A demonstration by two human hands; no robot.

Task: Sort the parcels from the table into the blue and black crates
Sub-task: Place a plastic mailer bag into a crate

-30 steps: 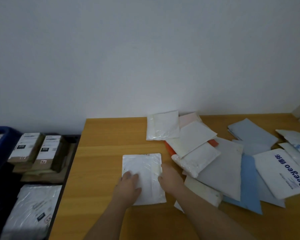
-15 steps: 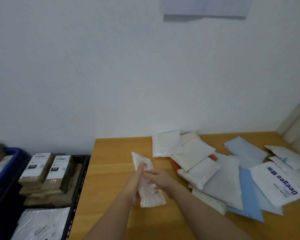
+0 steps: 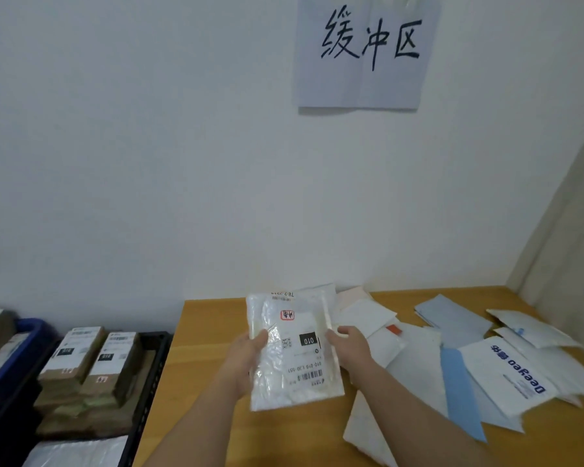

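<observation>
white parcel (image 3: 294, 348) lifted, label up | L hand (image 3: 246, 358) grips left edge | R hand (image 3: 349, 347) grips right edge

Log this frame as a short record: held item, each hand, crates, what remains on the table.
held item: white parcel, label side facing the camera, black 010 tag
left hand: grips the parcel's left edge
right hand: grips its right edge
black crate: left of table, holds brown boxes
blue crate: further left, partly out of frame
table: pile of mailers on the right

parcel (image 3: 294, 352) "010", envelope (image 3: 506, 375) "Deeyeo" (inverted), sign (image 3: 368, 52) 缓冲区
</observation>
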